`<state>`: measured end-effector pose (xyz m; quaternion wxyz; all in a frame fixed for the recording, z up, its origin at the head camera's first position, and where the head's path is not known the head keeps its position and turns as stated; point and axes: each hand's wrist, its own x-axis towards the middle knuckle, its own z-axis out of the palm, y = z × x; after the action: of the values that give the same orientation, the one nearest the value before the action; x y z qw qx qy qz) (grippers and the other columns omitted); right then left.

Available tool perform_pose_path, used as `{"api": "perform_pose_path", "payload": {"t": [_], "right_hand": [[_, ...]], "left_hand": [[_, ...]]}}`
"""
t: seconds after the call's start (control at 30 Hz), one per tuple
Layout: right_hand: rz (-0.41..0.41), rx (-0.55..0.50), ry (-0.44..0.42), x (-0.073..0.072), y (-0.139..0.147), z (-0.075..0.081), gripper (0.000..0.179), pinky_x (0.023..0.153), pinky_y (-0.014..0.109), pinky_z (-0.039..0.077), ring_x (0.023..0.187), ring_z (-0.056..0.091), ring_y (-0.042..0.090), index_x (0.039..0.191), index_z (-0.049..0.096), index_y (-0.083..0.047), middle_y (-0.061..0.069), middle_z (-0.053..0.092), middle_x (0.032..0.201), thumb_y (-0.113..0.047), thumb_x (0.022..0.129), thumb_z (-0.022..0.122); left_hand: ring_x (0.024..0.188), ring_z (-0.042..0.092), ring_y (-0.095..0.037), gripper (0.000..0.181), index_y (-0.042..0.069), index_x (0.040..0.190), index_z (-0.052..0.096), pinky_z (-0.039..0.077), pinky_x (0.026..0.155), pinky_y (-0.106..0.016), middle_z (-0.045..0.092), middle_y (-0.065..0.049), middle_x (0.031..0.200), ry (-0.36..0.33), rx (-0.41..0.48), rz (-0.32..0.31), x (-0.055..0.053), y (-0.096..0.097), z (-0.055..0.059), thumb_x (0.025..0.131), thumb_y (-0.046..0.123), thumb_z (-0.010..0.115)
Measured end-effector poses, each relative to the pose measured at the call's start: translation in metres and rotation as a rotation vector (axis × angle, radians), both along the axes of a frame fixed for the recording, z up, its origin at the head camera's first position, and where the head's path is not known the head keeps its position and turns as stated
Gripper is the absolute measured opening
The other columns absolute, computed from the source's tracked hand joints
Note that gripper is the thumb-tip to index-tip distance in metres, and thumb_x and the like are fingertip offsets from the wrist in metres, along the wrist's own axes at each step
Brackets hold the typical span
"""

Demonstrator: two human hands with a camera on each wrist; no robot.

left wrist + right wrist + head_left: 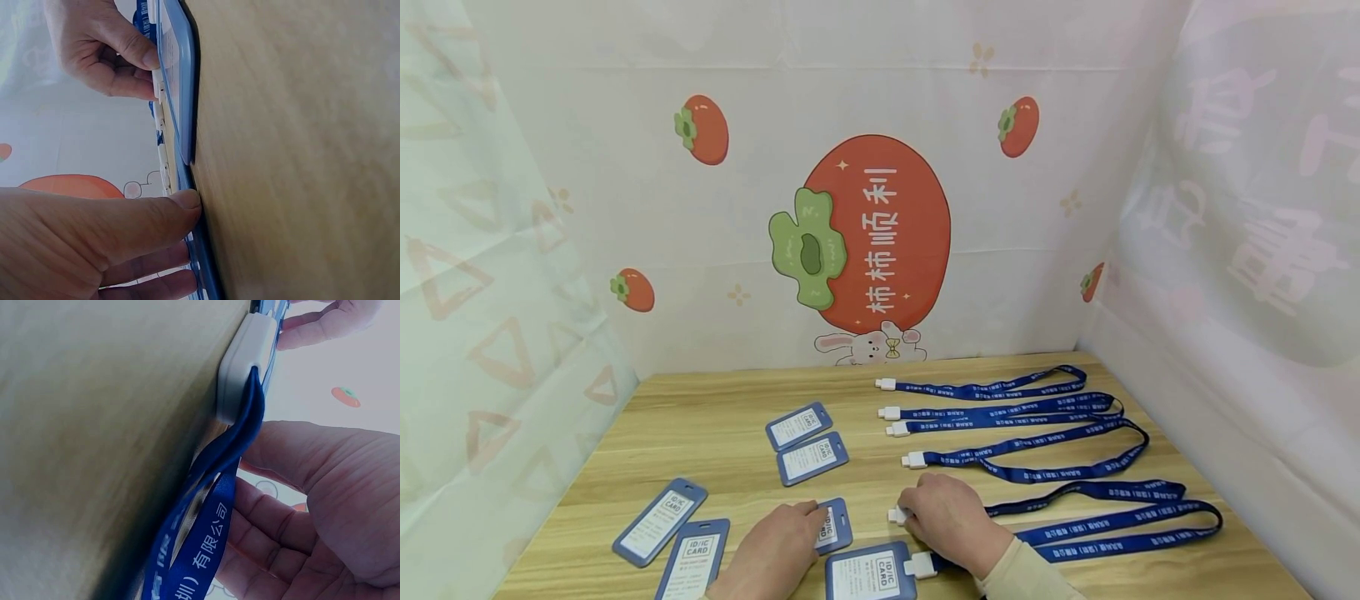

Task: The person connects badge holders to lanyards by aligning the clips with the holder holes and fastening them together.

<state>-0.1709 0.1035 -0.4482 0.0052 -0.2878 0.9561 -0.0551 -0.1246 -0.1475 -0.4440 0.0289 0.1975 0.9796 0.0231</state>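
Observation:
My left hand point(778, 546) grips a blue ID card holder point(833, 525) by its edges on the table. In the left wrist view, the thumb point(150, 228) lies along the holder's near edge with fingers on the far side. My right hand point(951, 518) pinches the white clip point(897, 516) of a blue lanyard, just right of that holder and apart from it. Nearer to me, another card holder point(868, 575) meets a second lanyard's white clip point(921, 566). That lanyard's blue strap point(209, 544) runs past my right palm in the right wrist view.
Two card holders point(812, 457) lie farther back, and two more point(660, 522) at the left. Several blue lanyards point(1000, 412) stretch across the right side, white clips facing left. A printed white cloth wall point(1000, 292) borders the wooden table point(700, 417).

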Motion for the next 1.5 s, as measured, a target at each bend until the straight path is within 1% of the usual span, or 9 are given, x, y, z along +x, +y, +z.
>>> {"api": "perform_pose_path", "payload": {"t": [0.23, 0.43, 0.63, 0.83, 1.23, 1.5], "right_hand": [[0.000, 0.001, -0.003, -0.0002, -0.0002, -0.0004, 0.011, 0.062, 0.024, 0.049, 0.067, 0.048, 0.005, 0.103, 0.082, -0.024, -0.011, 0.065, 0.079, -0.028, 0.095, 0.077], [-0.004, 0.003, -0.009, -0.0006, -0.0001, -0.0006, 0.012, 0.062, 0.024, 0.049, 0.067, 0.048, 0.005, 0.104, 0.082, -0.024, -0.011, 0.064, 0.079, -0.029, 0.094, 0.077], [-0.004, 0.001, -0.011, -0.0010, 0.0004, -0.0002, 0.013, 0.062, 0.024, 0.049, 0.067, 0.048, 0.005, 0.105, 0.082, -0.025, -0.011, 0.065, 0.079, -0.029, 0.094, 0.077], [-0.008, 0.000, -0.021, -0.0009, 0.0007, 0.0006, 0.013, 0.063, 0.024, 0.049, 0.067, 0.048, 0.005, 0.106, 0.082, -0.025, -0.011, 0.065, 0.080, -0.029, 0.094, 0.077], [0.000, -0.006, -0.006, -0.0001, 0.0016, 0.0006, 0.013, 0.062, 0.024, 0.049, 0.066, 0.047, 0.005, 0.105, 0.082, -0.024, -0.010, 0.064, 0.079, -0.028, 0.093, 0.078], [0.001, -0.006, 0.000, -0.0003, 0.0019, 0.0005, 0.013, 0.062, 0.023, 0.049, 0.066, 0.047, 0.005, 0.105, 0.082, -0.024, -0.010, 0.065, 0.079, -0.028, 0.094, 0.077]], "left_hand": [[0.102, 0.071, -0.028, 0.044, 0.007, 0.121, 0.073, 0.062, 0.089, -0.044, 0.073, -0.010, 0.118, -0.014, -0.005, 0.007, -0.0005, 0.0010, 0.0005, 0.081, 0.017, 0.089], [0.101, 0.072, -0.027, 0.043, 0.007, 0.120, 0.074, 0.062, 0.088, -0.043, 0.074, -0.009, 0.116, -0.010, 0.000, -0.001, -0.0002, 0.0011, 0.0008, 0.081, 0.017, 0.089], [0.102, 0.071, -0.026, 0.043, 0.008, 0.120, 0.074, 0.062, 0.089, -0.043, 0.074, -0.008, 0.116, -0.008, -0.014, 0.005, -0.0002, 0.0020, 0.0015, 0.081, 0.018, 0.089], [0.100, 0.071, -0.026, 0.042, 0.008, 0.120, 0.074, 0.062, 0.088, -0.042, 0.074, -0.007, 0.115, -0.004, -0.017, -0.004, 0.0001, 0.0025, 0.0016, 0.082, 0.018, 0.089], [0.100, 0.072, -0.025, 0.042, 0.008, 0.120, 0.074, 0.062, 0.088, -0.043, 0.074, -0.007, 0.115, -0.019, -0.017, 0.004, -0.0004, 0.0036, 0.0025, 0.082, 0.017, 0.089], [0.102, 0.071, -0.026, 0.041, 0.009, 0.121, 0.074, 0.062, 0.089, -0.044, 0.073, -0.007, 0.117, -0.028, -0.009, 0.011, -0.0004, 0.0035, 0.0019, 0.083, 0.017, 0.088]]}}
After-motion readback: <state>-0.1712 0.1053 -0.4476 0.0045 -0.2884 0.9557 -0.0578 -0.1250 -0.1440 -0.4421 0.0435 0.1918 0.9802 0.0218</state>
